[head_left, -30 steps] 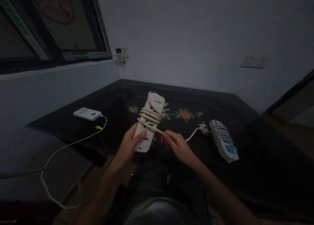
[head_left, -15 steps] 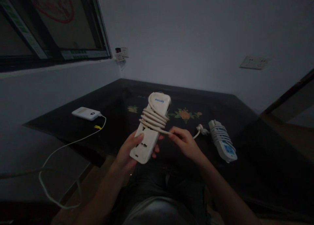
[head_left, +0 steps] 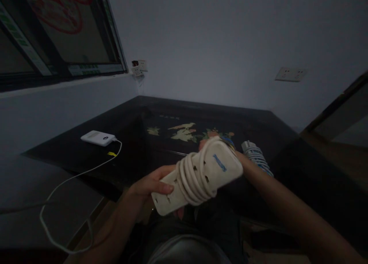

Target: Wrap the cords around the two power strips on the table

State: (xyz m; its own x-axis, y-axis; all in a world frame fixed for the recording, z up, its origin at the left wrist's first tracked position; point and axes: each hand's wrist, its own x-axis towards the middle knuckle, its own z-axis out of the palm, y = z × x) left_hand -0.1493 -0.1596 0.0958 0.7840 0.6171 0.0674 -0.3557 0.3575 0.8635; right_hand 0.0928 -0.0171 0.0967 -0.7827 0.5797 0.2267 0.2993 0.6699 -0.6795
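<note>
Dark tabletop [head_left: 126, 122], hands [head_left: 149, 185] apart

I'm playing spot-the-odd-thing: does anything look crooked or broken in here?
Yes, maybe: near the window, one wall socket sits tilted below a dark patch, beside a straighter socket. It looks odd because it seems loose from the wall. The picture is too dim to tell whether it's broken.

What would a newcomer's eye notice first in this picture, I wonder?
The eye falls first on the cream power strip, wound with cord, which the left hand holds near the centre. Flower decoration brightens the dark table beyond it, and a white cabled device lies on the table's left side.
</note>
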